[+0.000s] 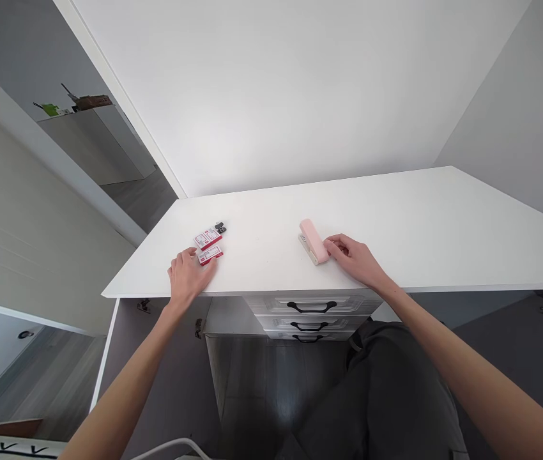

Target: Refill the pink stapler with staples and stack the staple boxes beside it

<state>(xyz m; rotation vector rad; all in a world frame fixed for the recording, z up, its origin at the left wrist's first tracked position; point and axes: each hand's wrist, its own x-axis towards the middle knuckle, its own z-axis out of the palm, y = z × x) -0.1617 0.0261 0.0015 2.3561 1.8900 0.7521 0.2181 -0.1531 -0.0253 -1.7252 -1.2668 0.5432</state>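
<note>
A pink and white stapler [314, 241] lies on the white countertop, its top and base slightly apart at the far end. My right hand [351, 257] has curled fingers and thumb closed on the stapler's near right end. To the left, my left hand [189, 275] rests on the counter with its fingers apart. Between its index finger and thumb is a small red and white box [210, 255]; the thumb touches or nearly touches it. A second, similar red and white box [207, 239] sits just behind. Small black clips [220, 227] lie beyond that box.
The white countertop [444, 230] runs along a white wall. Below its front edge are drawers [312, 307] with black handles, and open cabinet spaces on both sides. A doorway at the left shows another room. My dark-clothed leg [386, 383] is in front of the cabinet.
</note>
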